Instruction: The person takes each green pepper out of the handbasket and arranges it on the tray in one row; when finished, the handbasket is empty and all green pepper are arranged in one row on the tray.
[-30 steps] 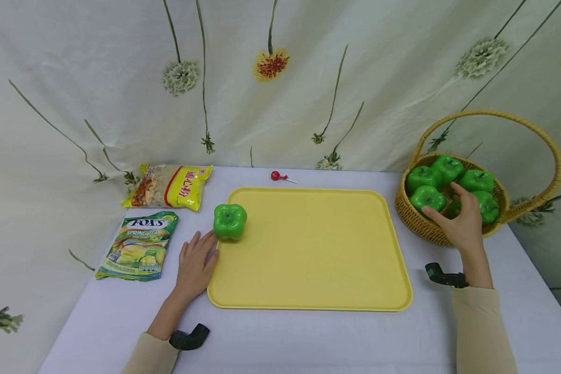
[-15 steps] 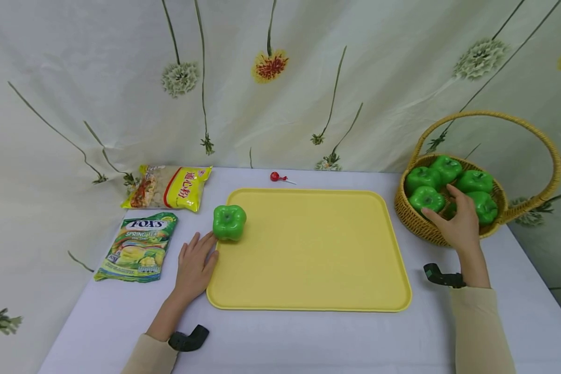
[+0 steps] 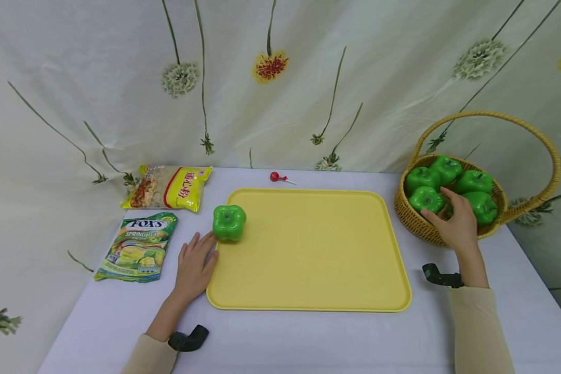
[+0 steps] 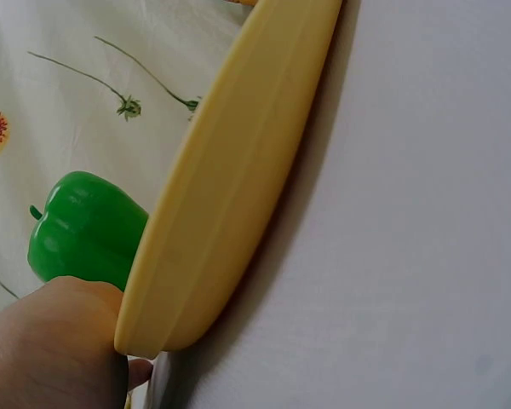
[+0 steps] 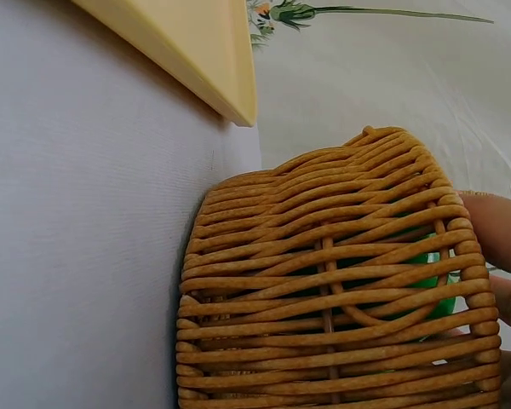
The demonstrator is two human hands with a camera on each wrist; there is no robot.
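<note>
In the head view my right hand [image 3: 459, 221] reaches into the wicker basket [image 3: 418, 223], with the thumb and forefinger around the front-left green bell pepper [image 3: 426, 199]. The other fingers are mostly hidden; in the right wrist view the basket wall [image 5: 324, 281] covers most of the grip. Several more green bell peppers [image 3: 474, 182] fill the basket. My left hand [image 3: 194, 265] lies with extended fingers at the left edge of the yellow tray [image 3: 308, 249]. Just beyond its fingertips, a single green bell pepper [image 3: 229, 222] sits on the tray's far-left part.
A yellow noodle bag [image 3: 168, 187] and a green FOX'S candy bag [image 3: 140, 246] lie left of the tray. A red lollipop [image 3: 275, 176] is behind it. The basket's tall handle [image 3: 495, 114] arches over the peppers. Floral cloth [image 3: 308, 93] hangs behind the table.
My right thumb and forefinger have drawn closer together around the front-left pepper, and that hand has shifted slightly left. The left hand and the pepper on the tray stay put.
</note>
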